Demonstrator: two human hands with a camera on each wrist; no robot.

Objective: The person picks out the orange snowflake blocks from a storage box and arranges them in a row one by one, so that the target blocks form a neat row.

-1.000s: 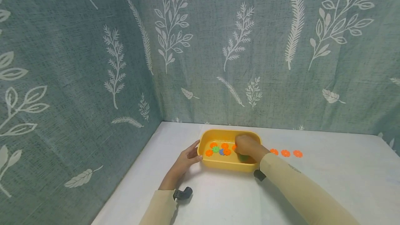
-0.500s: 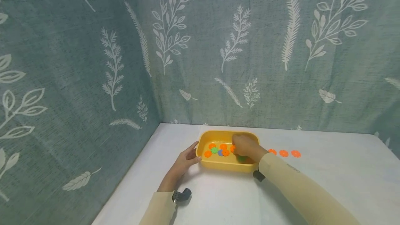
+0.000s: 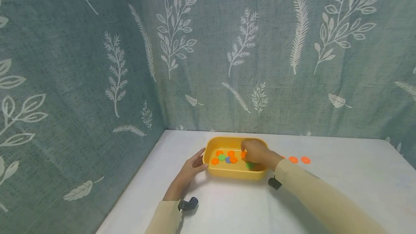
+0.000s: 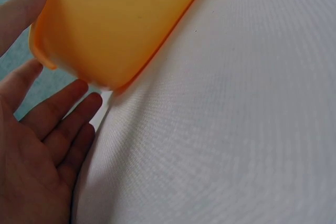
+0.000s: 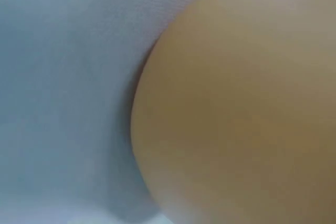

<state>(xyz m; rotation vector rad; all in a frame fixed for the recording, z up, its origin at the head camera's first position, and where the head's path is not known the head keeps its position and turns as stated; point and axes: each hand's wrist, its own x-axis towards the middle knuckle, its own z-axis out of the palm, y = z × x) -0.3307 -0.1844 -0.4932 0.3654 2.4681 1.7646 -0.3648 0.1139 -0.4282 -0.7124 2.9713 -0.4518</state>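
Shifted slightly rightward with the right hand (image 3: 256, 151) since half a second ago, pinching an orange flower piece (image 3: 243, 155) inside the yellow tray (image 3: 237, 174). Curled at the fingers there, just above a shaded green piece (image 3: 250, 165). Touching the tray's end with the left hand (image 3: 186, 170), fingers loosely extended, thumb at the rim. Scattered between both hands on the tray floor with loose orange pieces (image 3: 231, 153), a light-green piece (image 3: 221, 157) and a blue piece (image 3: 228, 160) partly under orange. Lined up beyond the right wrist with orange discs (image 3: 293, 160) on the white counter (image 3: 227, 205), partly hidden nearest the arm. Backed, beyond both hands, by leaf-patterned cloth (image 3: 208, 64).
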